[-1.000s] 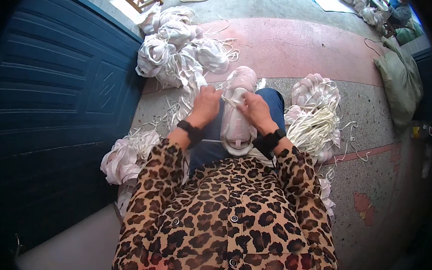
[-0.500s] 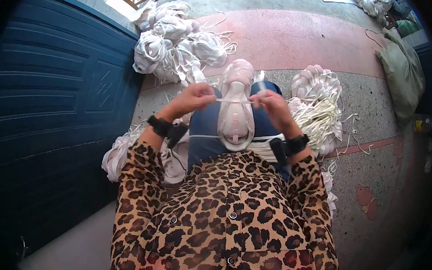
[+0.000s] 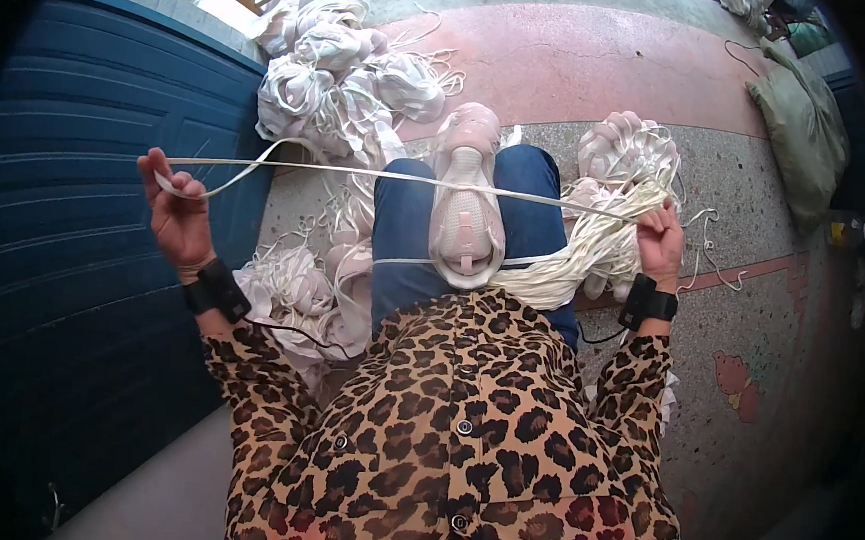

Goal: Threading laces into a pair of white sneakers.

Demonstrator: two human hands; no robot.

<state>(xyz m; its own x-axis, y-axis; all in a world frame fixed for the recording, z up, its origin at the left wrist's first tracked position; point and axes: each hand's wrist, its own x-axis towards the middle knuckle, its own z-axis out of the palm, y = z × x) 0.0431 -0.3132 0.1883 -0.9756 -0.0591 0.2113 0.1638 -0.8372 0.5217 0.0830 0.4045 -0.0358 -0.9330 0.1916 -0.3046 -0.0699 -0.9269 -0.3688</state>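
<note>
A pale pink and white shoe (image 3: 464,217) rests upright between my thighs, with its toe pointing away from me. A white shoelace (image 3: 349,170) runs taut across the shoe's tongue, pulled wide to both sides. My left hand (image 3: 180,217) is raised far out by the blue door, fingers closed on one part of the lace, whose loose end loops back past it. Out to the right, my right hand (image 3: 660,241) pinches the other part. A thick bundle of cream laces (image 3: 547,276) lies over my right thigh, and a white band crosses my lap beside the shoe.
Piles of white and pink shoe uppers with laces lie at the far left (image 3: 336,78), beside my left leg (image 3: 295,296) and right of my knees (image 3: 627,148). The blue panelled door (image 3: 107,197) stands close on the left. A grey-green sack (image 3: 796,130) leans at the right.
Both hands have moved apart from near the shoe, left hand far left and right hand to the right. The lace between them is now drawn out long and straight.
</note>
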